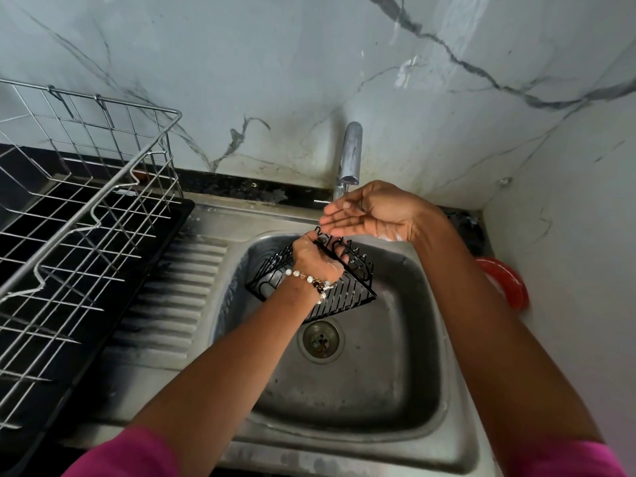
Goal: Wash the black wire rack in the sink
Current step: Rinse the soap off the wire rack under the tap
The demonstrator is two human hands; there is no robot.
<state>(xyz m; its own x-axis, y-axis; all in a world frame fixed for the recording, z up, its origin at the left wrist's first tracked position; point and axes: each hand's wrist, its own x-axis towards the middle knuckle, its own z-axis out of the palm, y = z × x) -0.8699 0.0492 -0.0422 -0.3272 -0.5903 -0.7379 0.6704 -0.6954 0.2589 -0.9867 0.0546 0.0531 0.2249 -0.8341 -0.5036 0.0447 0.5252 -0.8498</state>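
The black wire rack (pixel 347 295) hangs tilted over the back of the steel sink (pixel 395 380), above the drain (pixel 320 340). My left hand (pixel 315 258), with a bead bracelet on its wrist, grips the rack's upper edge. My right hand (pixel 370 210) is cupped palm up just under the spout of the chrome tap (pixel 351 154), fingers straight and holding nothing. It hovers right above the rack's top edge. No stream of water is plainly visible.
A large metal dish rack (pixel 86 215) on a black tray fills the counter to the left, beside the ribbed drainboard (pixel 179 287). A red round object (pixel 509 285) lies by the right wall. Marble-patterned walls close the back and right side.
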